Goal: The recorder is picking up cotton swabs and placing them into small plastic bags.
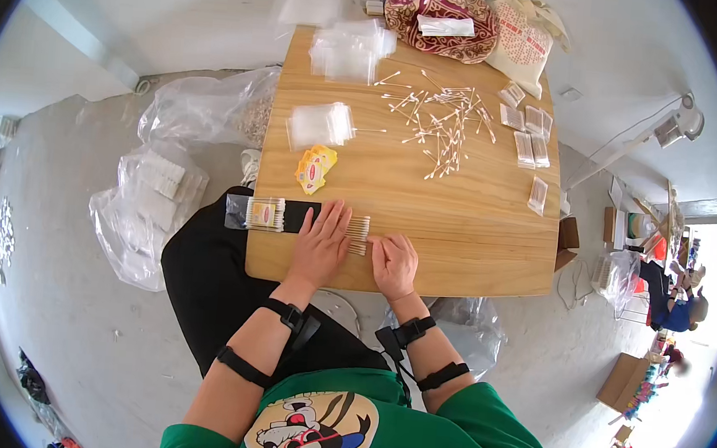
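Note:
My left hand lies palm down with its fingers stretched over a row of cotton swabs near the table's front edge, hiding part of it. Under and beside that hand runs a black strip. At its left end, a clear bag holds a bundle of swabs with a yellow label card. My right hand rests at the right end of the row, fingers curled in, the index fingertip close to the swab ends. Anything inside those fingers is hidden. Beyond the left hand lie yellow printed cards.
Loose cotton swabs are scattered over the table's far middle. Clear plastic sleeves are stacked at the left, more bags behind. Several small swab packs line the right edge. A patterned cloth bundle and a cream bag stand at the back.

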Demonstrator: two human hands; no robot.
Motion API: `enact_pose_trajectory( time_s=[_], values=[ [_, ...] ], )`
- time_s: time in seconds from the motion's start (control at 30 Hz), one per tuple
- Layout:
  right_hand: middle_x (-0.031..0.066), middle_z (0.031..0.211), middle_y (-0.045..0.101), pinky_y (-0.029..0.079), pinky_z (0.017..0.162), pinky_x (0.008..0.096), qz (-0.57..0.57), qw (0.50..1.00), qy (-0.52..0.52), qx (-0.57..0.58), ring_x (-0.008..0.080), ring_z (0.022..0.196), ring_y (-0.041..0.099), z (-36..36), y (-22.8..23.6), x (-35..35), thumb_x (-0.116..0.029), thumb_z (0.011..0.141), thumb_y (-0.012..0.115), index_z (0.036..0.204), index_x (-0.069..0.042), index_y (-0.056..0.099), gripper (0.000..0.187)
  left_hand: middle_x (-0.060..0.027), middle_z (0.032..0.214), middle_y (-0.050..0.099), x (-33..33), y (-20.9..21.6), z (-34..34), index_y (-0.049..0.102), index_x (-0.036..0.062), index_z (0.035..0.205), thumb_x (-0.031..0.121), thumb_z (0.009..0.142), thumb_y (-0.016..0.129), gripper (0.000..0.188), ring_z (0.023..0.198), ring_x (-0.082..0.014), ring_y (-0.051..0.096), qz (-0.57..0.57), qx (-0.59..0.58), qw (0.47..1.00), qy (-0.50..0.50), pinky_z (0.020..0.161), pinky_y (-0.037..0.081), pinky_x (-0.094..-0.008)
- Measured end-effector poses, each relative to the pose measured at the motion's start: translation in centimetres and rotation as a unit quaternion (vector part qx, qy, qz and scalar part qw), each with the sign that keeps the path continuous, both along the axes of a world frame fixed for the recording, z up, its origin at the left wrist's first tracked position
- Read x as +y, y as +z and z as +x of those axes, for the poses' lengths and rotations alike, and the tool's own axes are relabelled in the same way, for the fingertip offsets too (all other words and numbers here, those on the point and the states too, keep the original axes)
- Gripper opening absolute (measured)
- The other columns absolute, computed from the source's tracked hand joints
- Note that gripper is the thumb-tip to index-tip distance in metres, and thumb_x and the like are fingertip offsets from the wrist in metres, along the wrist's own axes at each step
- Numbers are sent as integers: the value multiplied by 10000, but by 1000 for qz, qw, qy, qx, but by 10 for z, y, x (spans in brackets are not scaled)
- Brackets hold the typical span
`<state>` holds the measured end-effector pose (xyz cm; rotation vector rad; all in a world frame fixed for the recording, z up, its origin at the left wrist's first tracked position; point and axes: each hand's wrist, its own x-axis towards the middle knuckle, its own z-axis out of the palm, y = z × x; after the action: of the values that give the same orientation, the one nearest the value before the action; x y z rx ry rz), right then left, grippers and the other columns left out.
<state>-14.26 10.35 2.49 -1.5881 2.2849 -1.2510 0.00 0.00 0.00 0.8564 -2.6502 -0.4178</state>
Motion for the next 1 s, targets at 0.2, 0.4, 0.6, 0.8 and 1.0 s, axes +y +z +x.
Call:
enact_pose_trajectory(
  time_s=[0.2, 0.4, 0.6, 0.8, 1.0],
  values=[
    [87, 788, 620, 491, 651, 389, -10, 1000, -1, 7, 292, 714, 597, -3, 1, -3, -96, 859, 630, 828, -67, 710, 90, -85, 1524, 362, -2, 0, -4, 411, 76, 1445, 259, 917, 577, 583, 1424, -243, 322, -10, -2, 1000, 3, 1146, 262, -470],
    [86, 788, 622, 490, 654, 388, -3, 1000, -3, 2, 292, 720, 599, -3, 0, -2, -102, 860, 630, 826, -70, 711, 94, -79, 1531, 353, -2, 1, -3, 399, 79, 1456, 269, 934, 554, 577, 1434, -235, 303, -2, -16, 1000, 2, 1156, 250, -463],
    [81, 771, 614, 485, 648, 387, -10, 1000, -10, 7, 289, 712, 595, -1, 0, -5, -106, 868, 620, 839, -74, 712, 101, -78, 1533, 349, -2, 2, -2, 401, 78, 1456, 273, 938, 549, 573, 1434, -235, 303, 1, -19, 1000, 3, 1158, 248, -463],
    [82, 755, 603, 481, 640, 390, 3, 1000, -11, 19, 291, 703, 588, 0, 1, -5, -105, 869, 621, 855, -77, 715, 100, -76, 1538, 341, -2, 2, -2, 403, 80, 1455, 282, 942, 541, 569, 1438, -232, 295, 2, -27, 1000, 3, 1160, 243, -462],
    [84, 753, 602, 481, 639, 392, 3, 1000, -21, 16, 293, 703, 591, 1, -1, -7, -110, 873, 617, 877, -79, 715, 103, -75, 1539, 339, -2, 2, -1, 402, 84, 1456, 285, 941, 541, 570, 1438, -230, 294, 0, -27, 1000, 2, 1160, 243, -462]
  ],
)
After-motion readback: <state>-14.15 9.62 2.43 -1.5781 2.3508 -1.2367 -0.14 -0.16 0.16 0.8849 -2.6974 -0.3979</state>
